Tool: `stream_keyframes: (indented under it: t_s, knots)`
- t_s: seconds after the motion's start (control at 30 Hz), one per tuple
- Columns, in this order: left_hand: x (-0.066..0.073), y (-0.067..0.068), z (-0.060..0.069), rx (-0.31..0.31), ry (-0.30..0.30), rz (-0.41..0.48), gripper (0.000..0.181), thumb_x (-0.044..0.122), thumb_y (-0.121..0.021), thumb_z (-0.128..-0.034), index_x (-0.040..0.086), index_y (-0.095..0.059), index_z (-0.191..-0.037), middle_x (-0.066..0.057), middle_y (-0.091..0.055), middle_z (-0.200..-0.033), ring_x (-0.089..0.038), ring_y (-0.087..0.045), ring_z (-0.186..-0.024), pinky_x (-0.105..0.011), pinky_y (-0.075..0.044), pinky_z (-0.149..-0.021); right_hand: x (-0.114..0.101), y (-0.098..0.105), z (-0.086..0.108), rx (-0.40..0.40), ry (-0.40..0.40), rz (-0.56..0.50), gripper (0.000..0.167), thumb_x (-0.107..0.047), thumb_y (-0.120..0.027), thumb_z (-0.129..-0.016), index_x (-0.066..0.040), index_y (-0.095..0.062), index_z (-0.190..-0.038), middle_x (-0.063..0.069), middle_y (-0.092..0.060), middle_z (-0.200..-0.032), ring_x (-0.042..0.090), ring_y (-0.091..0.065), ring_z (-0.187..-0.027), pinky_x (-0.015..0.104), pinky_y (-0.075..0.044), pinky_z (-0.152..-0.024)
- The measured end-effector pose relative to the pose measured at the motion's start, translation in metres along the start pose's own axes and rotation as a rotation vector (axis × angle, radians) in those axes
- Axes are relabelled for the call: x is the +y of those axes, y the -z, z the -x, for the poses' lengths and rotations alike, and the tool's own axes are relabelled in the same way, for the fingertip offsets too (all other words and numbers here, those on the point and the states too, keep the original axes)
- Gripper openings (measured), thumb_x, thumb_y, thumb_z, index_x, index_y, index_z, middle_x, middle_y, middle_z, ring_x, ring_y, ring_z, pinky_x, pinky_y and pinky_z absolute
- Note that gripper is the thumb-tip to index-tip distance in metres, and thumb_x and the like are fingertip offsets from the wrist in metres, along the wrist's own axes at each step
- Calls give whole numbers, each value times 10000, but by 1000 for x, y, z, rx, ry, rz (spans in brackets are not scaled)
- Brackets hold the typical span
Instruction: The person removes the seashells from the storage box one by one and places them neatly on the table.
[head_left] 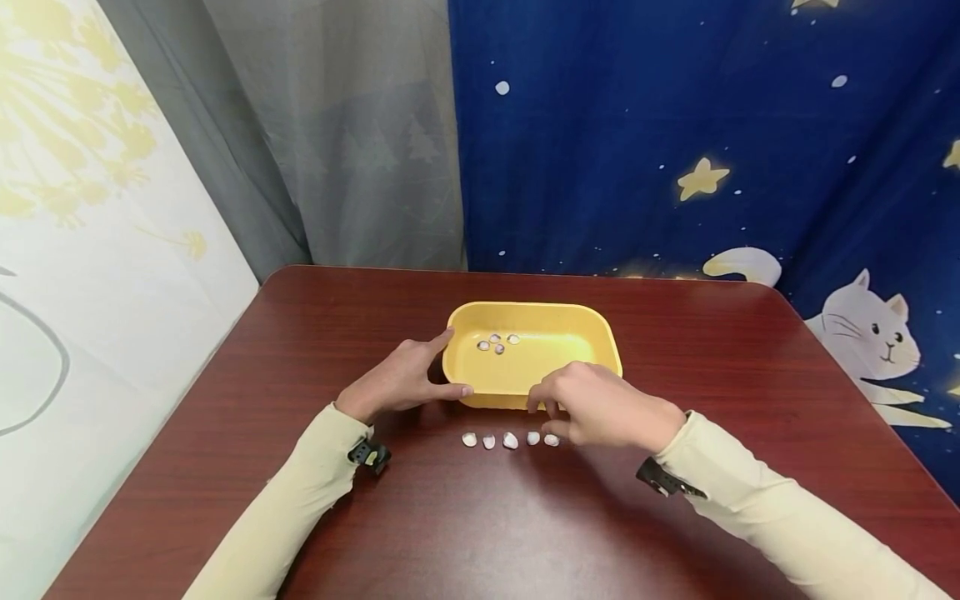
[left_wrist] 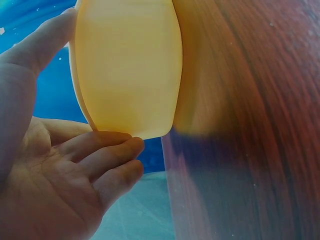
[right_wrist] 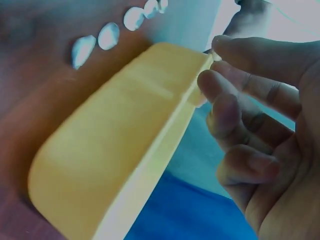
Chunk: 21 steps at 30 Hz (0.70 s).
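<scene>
A yellow plastic basin stands on the table, with several small seashells on its floor toward the left. My left hand holds the basin's left near corner, thumb on the front rim, fingers along the left end. In the left wrist view, that hand's fingers bend against the basin's end. Over the basin's right front rim hangs my right hand. The right wrist view shows a small pale seashell, mostly hidden, pinched between thumb and finger. Several more seashells lie in a row before the basin.
The dark red wooden table carries the basin and the shell row. A blue curtain with stars and a grey curtain hang behind it. At left is a white patterned cloth. Each wrist wears a black strap.
</scene>
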<state>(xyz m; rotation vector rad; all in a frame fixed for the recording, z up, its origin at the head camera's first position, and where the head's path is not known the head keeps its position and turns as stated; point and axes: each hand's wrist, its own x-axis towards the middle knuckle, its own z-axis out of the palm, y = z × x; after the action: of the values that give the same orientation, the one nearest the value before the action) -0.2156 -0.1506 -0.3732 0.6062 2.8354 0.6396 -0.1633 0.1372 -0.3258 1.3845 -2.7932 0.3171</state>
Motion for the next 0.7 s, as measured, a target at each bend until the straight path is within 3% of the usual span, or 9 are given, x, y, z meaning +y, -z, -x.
stream_keyframes:
  t_s: [0.4, 0.7]
  knots:
    - [0, 2, 1, 11, -33, -6, 1082, 657, -714, -817, 43, -266, -1586, -202, -559, -1456, -263, -601, -1267, -446, -508, -1055, 20, 34, -43, -52, 33, 54, 176, -188, -827, -806, -182, -758, -968, -129, -661, -691, 33, -573, -649, 247, -507, -651]
    - [0, 2, 1, 4, -15, -7, 1086, 672, -711, -812, 53, -269, -1587, -195, -543, -1475, -280, -586, -1293, -456, -496, -1071, 41, 37, -73, -91, -59, 47, 183, -167, -809, -825, -171, -765, -1002, -64, -673, -729, 88, -593, -693, 278, -519, -653]
